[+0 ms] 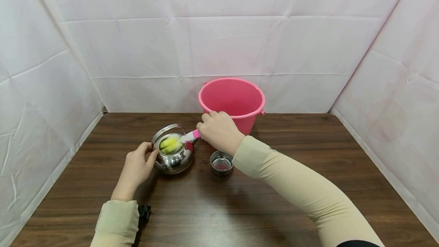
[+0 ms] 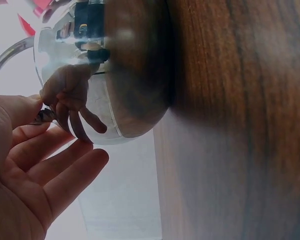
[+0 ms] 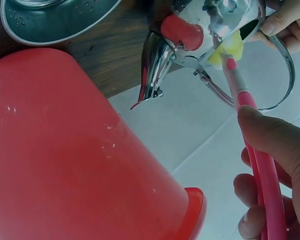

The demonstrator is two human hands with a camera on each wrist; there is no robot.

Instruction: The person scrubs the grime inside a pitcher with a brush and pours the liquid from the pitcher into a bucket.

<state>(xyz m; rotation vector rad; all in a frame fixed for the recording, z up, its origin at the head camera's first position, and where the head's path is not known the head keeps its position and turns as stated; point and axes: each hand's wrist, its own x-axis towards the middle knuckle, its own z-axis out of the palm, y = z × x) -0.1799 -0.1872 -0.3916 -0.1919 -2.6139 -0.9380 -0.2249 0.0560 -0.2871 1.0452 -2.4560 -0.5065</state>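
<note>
At eight o'clock from a pink bucket [image 1: 233, 96], the left hand [image 1: 138, 165] pinches a kettle [image 1: 173, 166], apparently steadying it; the right hand [image 1: 219, 130] grips a brush [image 1: 190, 136], seemingly so its yellow sponge [image 1: 168, 144] reaches inside.

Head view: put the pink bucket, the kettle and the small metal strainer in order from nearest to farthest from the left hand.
1. Kettle: nearest, touched by the left hand, just to its right.
2. Small metal strainer: on the table, right of the kettle.
3. Pink bucket: farthest, to the right and back, near the rear wall.
</note>
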